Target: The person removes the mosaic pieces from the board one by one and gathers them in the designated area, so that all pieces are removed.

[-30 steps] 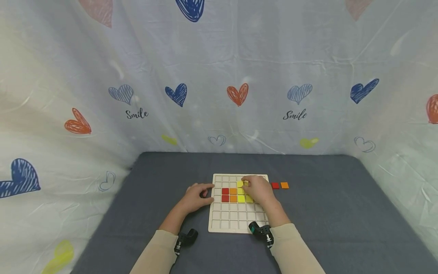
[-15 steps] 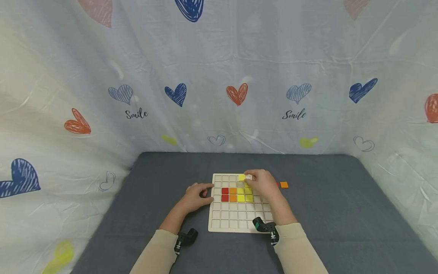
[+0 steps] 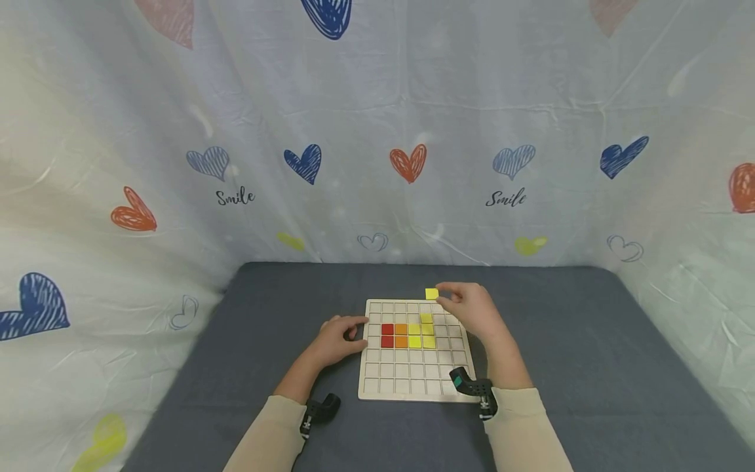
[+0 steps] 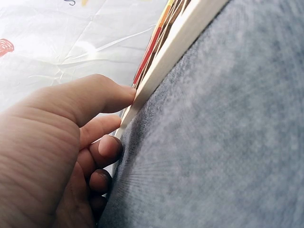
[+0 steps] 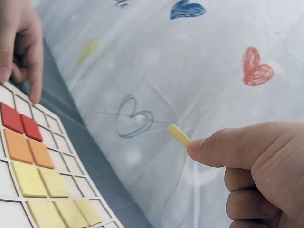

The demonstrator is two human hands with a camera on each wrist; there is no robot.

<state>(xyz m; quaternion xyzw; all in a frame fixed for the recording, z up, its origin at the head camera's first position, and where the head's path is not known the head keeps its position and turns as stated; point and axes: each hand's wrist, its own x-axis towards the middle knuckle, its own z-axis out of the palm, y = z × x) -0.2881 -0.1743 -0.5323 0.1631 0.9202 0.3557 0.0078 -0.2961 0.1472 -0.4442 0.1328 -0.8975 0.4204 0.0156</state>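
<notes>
Pinching a yellow tile (image 3: pixel 431 294) by one edge, the right hand (image 3: pixel 468 305) holds it up by the far edge of the gridded board (image 3: pixel 413 397). Thin and flat, the tile looks stiff and light, perhaps slippery; opposite edges probably give the surest hold. Its thumb and forefinger clamp the tile, with the other fingers tucked below. The left hand (image 3: pixel 336 341) touches the board's left edge, thumb and forefinger apart.

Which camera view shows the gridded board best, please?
The head view: nearly the whole gridded board shows, seen from above. The left wrist view shows mostly one edge; the right wrist view only part, cut off by the picture's border.
</notes>
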